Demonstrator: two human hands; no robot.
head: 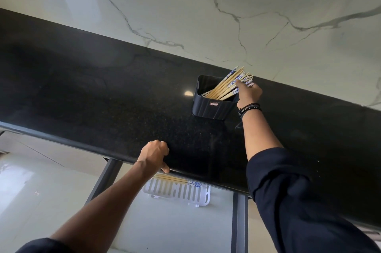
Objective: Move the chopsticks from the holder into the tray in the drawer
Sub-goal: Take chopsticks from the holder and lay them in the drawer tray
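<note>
A dark blue square holder (212, 107) stands on the black counter, with several wooden chopsticks (225, 85) leaning out of it toward the right; their tops are blue and white patterned. My right hand (248, 93) is at those tops, fingers curled among them. My left hand (154, 155) rests on the counter's front edge, fingers bent over it. Below the edge, a white slotted tray (179, 193) lies in the open drawer with a few chopsticks (175, 179) along its far side, partly hidden by the counter.
The black speckled counter (103, 98) runs across the view, backed by a white marble wall (226, 5). The drawer's dark grey side rails (239, 224) frame the tray. A light floor shows at lower left.
</note>
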